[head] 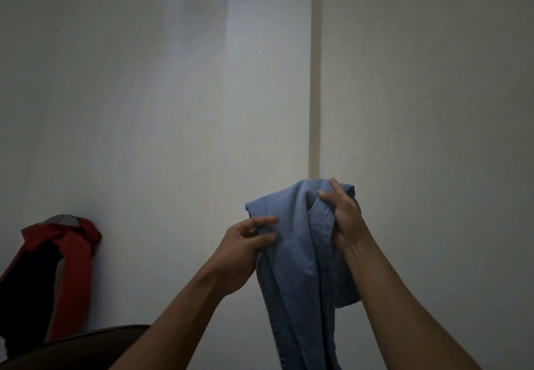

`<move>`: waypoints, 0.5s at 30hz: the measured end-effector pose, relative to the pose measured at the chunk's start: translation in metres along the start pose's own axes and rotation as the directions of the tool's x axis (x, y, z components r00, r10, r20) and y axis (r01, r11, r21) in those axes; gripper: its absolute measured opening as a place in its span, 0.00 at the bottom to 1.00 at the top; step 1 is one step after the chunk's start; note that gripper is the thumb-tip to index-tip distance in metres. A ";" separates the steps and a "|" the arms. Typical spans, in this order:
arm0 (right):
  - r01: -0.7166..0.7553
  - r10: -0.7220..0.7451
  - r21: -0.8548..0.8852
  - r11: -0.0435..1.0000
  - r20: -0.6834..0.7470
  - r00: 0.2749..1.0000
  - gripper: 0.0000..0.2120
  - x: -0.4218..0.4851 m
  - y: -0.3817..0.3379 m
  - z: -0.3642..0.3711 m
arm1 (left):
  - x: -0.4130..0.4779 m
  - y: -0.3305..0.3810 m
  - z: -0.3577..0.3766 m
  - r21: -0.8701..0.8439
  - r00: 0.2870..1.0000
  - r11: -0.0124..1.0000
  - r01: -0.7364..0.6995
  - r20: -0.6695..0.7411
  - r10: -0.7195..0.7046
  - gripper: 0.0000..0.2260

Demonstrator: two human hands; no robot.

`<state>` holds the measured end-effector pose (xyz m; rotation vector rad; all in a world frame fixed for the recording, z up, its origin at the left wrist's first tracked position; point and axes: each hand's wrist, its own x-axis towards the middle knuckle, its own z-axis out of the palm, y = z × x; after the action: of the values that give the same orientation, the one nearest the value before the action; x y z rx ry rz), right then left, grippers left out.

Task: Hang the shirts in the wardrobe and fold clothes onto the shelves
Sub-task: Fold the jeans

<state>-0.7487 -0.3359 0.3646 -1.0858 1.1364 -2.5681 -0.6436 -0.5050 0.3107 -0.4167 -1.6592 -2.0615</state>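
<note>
A person holds a blue garment (297, 254) up at chest height in front of pale, plain panels (144, 109), with both bare forearms reaching in from the bottom edge of the view. The light is dim.

The left hand (245, 245) pinches the left edge of the cloth between thumb and fingers. The right hand (345, 219) sits slightly higher and to the right, its fingers curled round a bunched fold near the top, so each grip is closed on the fabric. The two hands are near each other, with a span of cloth between them.

The garment's long axis runs straight down. Its top end is at the hands, and the rest hangs below them, between the forearms, and runs out of view at the bottom. A stitched seam runs down its left edge. Whether it is a shirt or trousers cannot be told.

It appears the top edge is being sorted out before the garment is hung or folded. Drawing the hands apart sideways would probably open it out, with the free length dropping beneath.

At lower left, well apart, a red and dark garment (72, 260) hangs against the panels above a dark curved edge (95, 340). No hanger, rail or shelf is in view.
</note>
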 end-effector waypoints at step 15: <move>-0.098 0.166 -0.499 0.861 0.094 0.982 0.41 -0.007 -0.019 -0.048 | 0.031 0.025 -0.011 0.091 0.954 0.977 -0.191 -0.219 0.206 0.22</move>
<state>-0.7726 -0.2915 0.3515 -1.1973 1.8199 -2.1088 -0.6562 -0.5252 0.3449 -0.2980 -1.4827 -1.8254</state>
